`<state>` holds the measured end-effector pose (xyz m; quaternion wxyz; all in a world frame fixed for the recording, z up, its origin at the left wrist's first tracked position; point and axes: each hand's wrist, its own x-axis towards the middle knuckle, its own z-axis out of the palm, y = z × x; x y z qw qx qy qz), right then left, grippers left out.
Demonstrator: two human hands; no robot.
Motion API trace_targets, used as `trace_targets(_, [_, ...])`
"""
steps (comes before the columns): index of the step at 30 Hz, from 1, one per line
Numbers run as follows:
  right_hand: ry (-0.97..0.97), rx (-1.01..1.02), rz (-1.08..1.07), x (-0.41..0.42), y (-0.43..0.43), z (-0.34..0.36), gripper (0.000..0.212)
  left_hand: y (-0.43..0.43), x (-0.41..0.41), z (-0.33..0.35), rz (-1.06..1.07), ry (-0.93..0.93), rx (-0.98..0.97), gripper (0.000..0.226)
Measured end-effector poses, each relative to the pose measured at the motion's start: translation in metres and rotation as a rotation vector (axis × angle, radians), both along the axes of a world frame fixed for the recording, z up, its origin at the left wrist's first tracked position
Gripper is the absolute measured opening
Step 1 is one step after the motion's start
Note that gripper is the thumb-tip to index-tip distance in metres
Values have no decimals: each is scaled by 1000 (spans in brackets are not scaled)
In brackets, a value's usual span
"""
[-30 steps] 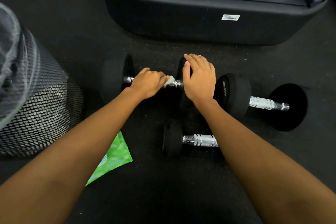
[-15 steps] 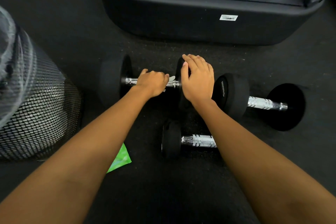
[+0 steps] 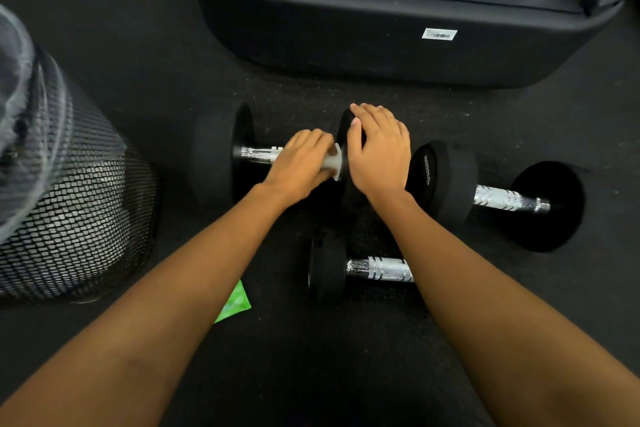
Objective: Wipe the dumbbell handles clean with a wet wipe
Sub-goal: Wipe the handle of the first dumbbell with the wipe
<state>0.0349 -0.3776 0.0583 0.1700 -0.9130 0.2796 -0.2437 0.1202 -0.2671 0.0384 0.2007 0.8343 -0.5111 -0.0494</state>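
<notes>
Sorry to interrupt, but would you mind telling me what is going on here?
A person is wiping dumbbells on the dark floor. The left hand grips a white wet wipe around the chrome handle of the far dumbbell, close to its right weight. The right hand rests flat on that weight. A second dumbbell to the right and a third dumbbell nearer lie untouched. A green wipe pack shows beside the left forearm.

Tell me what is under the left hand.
A white wipe pokes out from under the left hand, wrapped on the dumbbell handle. The handle stretch beneath is covered.
</notes>
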Motion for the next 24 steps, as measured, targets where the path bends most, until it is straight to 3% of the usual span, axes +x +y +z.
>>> trace_targets(6, [-6, 9, 6, 1, -1, -1, 41, 22, 9, -5, -60, -91, -72, 32])
trace_targets(14, [-14, 14, 9, 1, -1, -1, 42, 39, 10, -20, 55, -113, -179, 26])
trace_targets(19, [-12, 7, 4, 1, -1, -1, 42, 12, 9, -10, 138, -23, -20, 34])
trace_targets(24, [-6, 14, 9, 1, -1, 0, 42, -1, 6, -2, 10, -2, 47, 32])
